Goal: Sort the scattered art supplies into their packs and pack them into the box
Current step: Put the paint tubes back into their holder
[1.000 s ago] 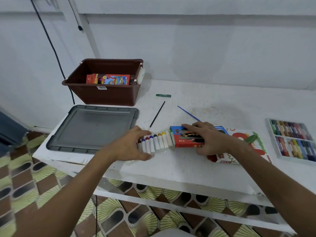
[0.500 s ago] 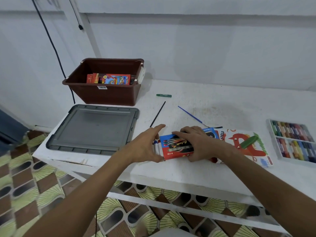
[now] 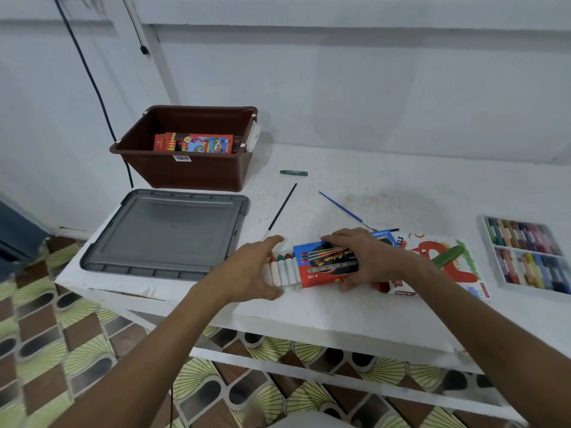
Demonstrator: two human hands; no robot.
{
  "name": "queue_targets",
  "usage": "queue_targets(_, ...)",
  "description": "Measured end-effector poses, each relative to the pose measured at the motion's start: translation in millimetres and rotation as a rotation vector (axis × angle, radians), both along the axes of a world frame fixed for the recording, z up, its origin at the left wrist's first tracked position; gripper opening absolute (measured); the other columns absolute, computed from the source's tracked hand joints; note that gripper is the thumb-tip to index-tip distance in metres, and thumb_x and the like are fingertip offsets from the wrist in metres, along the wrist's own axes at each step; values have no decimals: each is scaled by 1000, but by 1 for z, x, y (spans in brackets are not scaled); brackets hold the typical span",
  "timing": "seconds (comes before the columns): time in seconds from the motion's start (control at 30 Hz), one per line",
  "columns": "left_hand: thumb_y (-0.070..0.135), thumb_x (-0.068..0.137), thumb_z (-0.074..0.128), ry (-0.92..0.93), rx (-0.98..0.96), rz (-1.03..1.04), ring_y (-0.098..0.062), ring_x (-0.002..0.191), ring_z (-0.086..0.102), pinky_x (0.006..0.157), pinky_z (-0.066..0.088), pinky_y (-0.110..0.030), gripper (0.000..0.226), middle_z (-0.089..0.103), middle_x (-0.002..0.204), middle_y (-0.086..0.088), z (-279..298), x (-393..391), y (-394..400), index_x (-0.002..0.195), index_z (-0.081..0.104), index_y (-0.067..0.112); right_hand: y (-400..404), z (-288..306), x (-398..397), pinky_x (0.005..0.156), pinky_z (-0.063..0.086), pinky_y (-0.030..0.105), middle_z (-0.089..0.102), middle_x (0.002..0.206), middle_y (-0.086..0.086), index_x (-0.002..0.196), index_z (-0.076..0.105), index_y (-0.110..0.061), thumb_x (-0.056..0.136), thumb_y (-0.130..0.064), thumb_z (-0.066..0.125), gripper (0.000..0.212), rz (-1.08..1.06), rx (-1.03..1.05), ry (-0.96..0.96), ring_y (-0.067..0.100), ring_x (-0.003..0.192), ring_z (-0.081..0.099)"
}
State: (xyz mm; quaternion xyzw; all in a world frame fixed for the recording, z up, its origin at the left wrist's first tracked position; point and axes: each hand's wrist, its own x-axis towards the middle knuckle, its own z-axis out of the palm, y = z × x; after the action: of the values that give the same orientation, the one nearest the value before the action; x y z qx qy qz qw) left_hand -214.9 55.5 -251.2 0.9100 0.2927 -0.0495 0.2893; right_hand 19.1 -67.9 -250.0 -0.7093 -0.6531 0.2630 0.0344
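Observation:
A red and blue crayon pack (image 3: 321, 268) lies near the table's front edge. A row of white-wrapped crayons (image 3: 284, 268) sticks out of its left end. My right hand (image 3: 367, 257) grips the pack from above, fingers over the far edge and thumb at the near edge. The row's left end sits between the thumb and fingers of my left hand (image 3: 250, 270). At the back left stands the brown box (image 3: 185, 173) with a colourful pack (image 3: 197, 143) inside.
A grey lid (image 3: 163, 230) lies left of my hands. A green crayon (image 3: 293, 173), a black brush (image 3: 279, 211) and a blue brush (image 3: 346, 211) lie behind. To the right are a pastel cover (image 3: 457, 273) bearing a green pastel (image 3: 446, 256), and an open pastel tray (image 3: 525, 251).
My right hand has slid the pack leftwards over the crayon row, so less of the row shows than a second ago. My left hand stays at the row's left end.

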Motion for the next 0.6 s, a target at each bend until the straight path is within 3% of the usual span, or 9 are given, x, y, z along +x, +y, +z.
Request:
queue_targets(0.23, 36, 69, 84, -143, -97, 37, -5, 119, 41, 97, 39, -27, 97, 44, 139, 7, -2, 16, -14, 147, 25, 30, 2, -2, -7, 112, 16, 33, 33, 145, -4, 148, 23, -26, 71, -39, 79, 95, 1, 38, 10, 15, 132, 27)
queue_targets(0.37, 40, 63, 87, -303, -222, 277, -3, 110, 46, 87, 45, -24, 91, 44, 126, 12, -4, 5, -12, 139, 36, 33, -3, 0, 0, 111, 22, 33, 36, 143, -6, 146, 26, -26, 71, -39, 80, 94, -60, 90, 82, 12, 128, 29)
queue_targets(0.43, 41, 68, 83, -324, -265, 409, -7, 98, 54, 76, 50, -25, 66, 52, 112, 9, -5, 1, -9, 124, 50, 30, -5, 0, 4, 111, 24, 35, 36, 143, -7, 146, 27, -27, 70, -40, 80, 94, -84, 96, 100, 13, 128, 29)
queue_targets(0.53, 22, 87, 68, -372, -453, 529, -14, 77, 63, 68, 56, -31, 19, 67, 92, -6, -4, 1, -7, 106, 65, 17, -3, -3, 4, 113, 25, 39, 37, 142, -7, 146, 26, -27, 70, -43, 80, 95, -93, 109, 100, 15, 129, 30)
queue_targets(0.6, 11, 91, 63, -400, -499, 546, -16, 73, 67, 65, 58, -29, 16, 71, 86, -9, -3, 3, -9, 106, 68, 9, -1, -3, 3, 113, 25, 41, 38, 142, -6, 146, 27, -27, 70, -45, 79, 95, -97, 123, 85, 15, 129, 31)
